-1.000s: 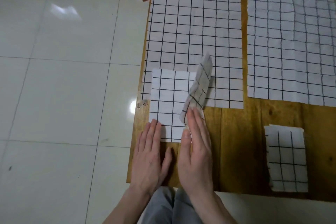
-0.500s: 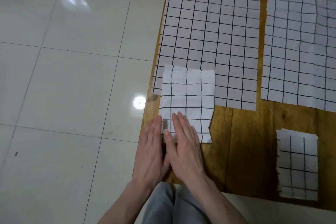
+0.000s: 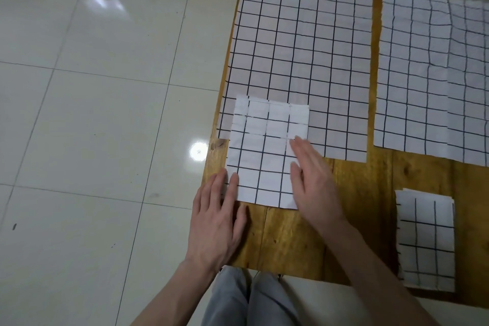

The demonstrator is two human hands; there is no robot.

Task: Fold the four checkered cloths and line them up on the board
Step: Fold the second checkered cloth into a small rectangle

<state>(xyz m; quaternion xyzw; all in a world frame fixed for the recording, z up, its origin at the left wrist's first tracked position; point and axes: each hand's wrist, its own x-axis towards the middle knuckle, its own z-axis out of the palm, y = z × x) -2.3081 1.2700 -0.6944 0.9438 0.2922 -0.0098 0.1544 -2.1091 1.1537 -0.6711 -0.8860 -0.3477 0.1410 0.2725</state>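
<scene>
While both hands, left (image 3: 215,222) and right (image 3: 315,182), press flat, grip empty: four checkered cloths, two folded.

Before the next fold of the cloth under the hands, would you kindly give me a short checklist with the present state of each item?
1. Left hand pins the near left corner of the half-folded cloth: ok, flat fingers rest on it.
2. Right hand lies flat on the cloth's right edge: ok.
3. Layers line up: not ok, the far edge looks uneven.
4. Cloth clear of the spread cloth: not ok, its far part overlaps it.
5. Bare board beside the finished folded cloth: ok.
6. Fourth cloth unfolded: ok, it lies spread out at the right.
</scene>
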